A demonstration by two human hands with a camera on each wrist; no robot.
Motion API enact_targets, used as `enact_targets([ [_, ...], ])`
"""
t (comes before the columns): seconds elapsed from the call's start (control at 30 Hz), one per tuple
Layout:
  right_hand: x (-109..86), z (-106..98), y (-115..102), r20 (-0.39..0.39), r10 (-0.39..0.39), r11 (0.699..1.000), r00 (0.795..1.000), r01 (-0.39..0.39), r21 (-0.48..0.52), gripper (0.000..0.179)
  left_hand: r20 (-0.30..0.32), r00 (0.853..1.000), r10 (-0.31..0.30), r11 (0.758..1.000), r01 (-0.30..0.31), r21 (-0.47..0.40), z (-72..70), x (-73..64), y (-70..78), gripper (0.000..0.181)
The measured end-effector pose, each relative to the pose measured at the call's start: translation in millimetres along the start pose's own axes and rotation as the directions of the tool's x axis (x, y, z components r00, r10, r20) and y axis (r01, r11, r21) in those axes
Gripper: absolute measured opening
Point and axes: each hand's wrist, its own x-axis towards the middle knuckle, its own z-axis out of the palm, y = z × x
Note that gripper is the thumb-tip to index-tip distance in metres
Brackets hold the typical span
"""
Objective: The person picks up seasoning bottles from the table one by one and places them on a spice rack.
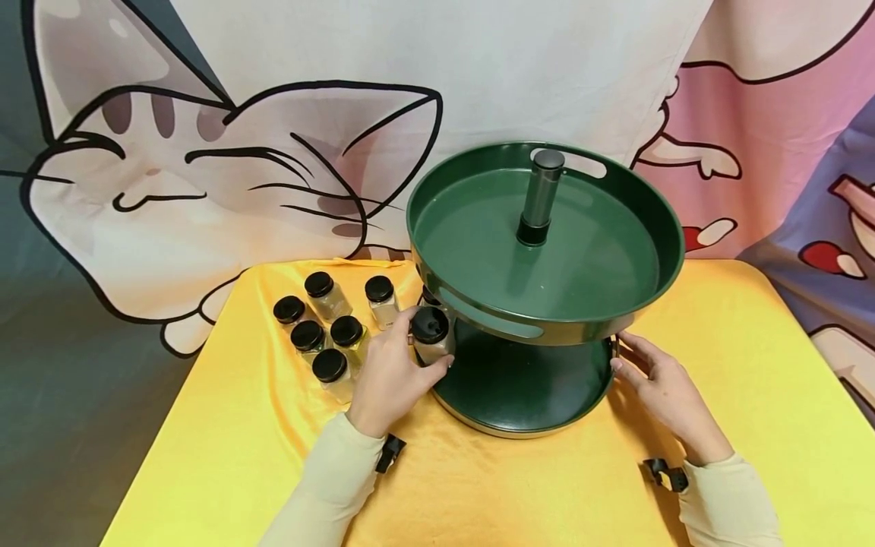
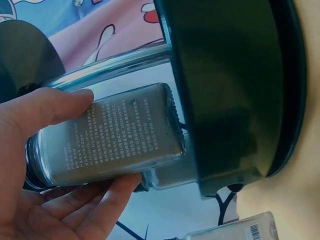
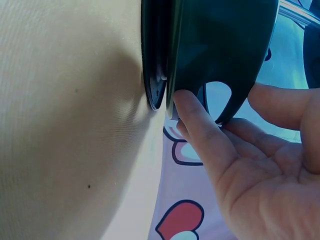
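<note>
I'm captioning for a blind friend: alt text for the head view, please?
A person's left hand holds a black-lidded jar at the left of a two-tier green stand; the right hand grips its lower tray. More jars stand farther left on yellow cloth.

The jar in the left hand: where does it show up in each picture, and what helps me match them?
Head view: jar near the middle, slightly below centre, in the left hand.
Left wrist view: jar large, left of centre, lying sideways.
Right wrist view: not in it.
Shared landmark: lower green tray, at right in left wrist, top in right wrist.
</note>
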Motion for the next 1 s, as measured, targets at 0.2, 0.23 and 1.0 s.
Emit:
enact_targets([
  [0.2,0.2,-0.3,-0.2,0.001,0.005,1.0,1.0,-0.005,-0.002,0.058,0.032,0.999,-0.042,0.999,0.042,0.01,6.4,0.2,-3.1,0.076],
  [0.23,0.3,-0.2,-0.2,0.001,0.006,1.0,1.0,-0.006,-0.003,0.058,0.039,0.998,-0.05,0.999,0.05,0.011,7.2,0.4,-3.7,0.076],
  [1.0,0.5,-0.2,1.4,-0.001,-0.002,1.0,1.0,0.002,-0.002,0.057,0.121,0.987,-0.103,0.994,0.099,0.044,20.6,3.9,-12.1,0.073],
])
